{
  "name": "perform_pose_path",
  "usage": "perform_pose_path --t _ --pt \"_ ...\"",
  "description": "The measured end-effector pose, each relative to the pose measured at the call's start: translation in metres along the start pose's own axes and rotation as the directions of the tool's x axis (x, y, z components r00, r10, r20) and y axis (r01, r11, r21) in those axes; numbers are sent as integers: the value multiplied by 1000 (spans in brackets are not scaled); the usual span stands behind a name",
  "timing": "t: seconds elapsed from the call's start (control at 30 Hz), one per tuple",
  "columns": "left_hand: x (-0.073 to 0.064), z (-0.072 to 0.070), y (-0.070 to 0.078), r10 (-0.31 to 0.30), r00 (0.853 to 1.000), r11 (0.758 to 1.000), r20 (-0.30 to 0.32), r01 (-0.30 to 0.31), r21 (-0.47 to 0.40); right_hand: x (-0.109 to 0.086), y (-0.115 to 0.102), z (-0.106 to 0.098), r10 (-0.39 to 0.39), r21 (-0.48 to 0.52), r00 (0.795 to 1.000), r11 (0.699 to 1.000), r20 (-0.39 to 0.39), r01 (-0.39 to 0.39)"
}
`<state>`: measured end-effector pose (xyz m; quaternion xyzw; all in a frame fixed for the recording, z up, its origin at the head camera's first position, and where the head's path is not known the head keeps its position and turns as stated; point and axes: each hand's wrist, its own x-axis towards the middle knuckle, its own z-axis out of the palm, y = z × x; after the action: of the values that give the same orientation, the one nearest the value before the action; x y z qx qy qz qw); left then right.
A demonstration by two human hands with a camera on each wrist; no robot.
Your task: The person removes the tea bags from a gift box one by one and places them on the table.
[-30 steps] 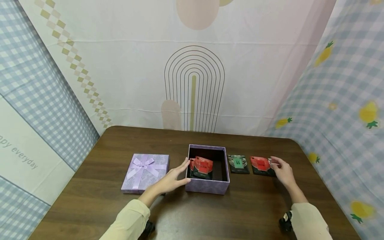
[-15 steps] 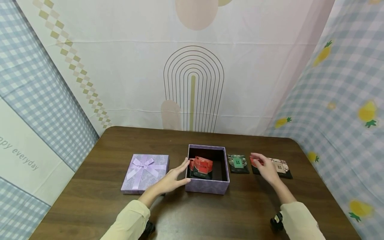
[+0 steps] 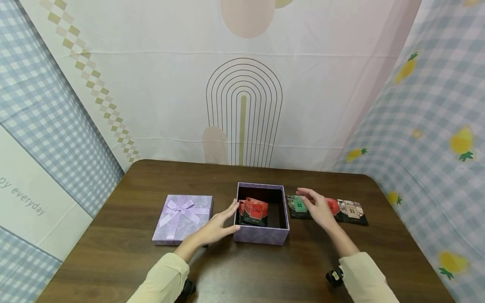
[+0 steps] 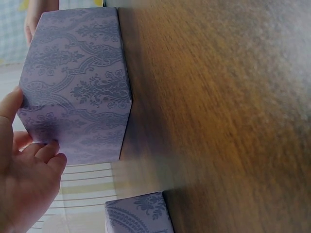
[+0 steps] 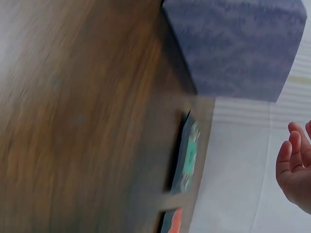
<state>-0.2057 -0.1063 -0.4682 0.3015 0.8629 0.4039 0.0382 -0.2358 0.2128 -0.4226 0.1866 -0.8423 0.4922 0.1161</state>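
In the head view, my left hand rests against the left side and near corner of an open purple box, its fingers nearly straight. The left wrist view shows the thumb at the box's top edge and fingertips on its patterned wall. Red-and-black packets lie in the left part of the box. To its right, my right hand hovers over a green-and-black packet, fingers loosely bent and holding nothing visible. Beside this lie a red packet and a beige-labelled packet.
A purple lid with a ribbon bow lies left of the box on the brown wooden table. Behind the table hangs a pale printed cloth. Checked cloths hang at both sides.
My right hand has moved left from beside the red packet, past it, to above the green packet, uncovering the beige-labelled packet. My left hand and the box have stayed in place.
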Motion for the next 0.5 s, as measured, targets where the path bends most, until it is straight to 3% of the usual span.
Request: perform_pose_path --t 0.5 --pt "0 1 -1 -6 1000 1000 5 6 -16 8 -29 32 -22 9 997 1000 67 21"
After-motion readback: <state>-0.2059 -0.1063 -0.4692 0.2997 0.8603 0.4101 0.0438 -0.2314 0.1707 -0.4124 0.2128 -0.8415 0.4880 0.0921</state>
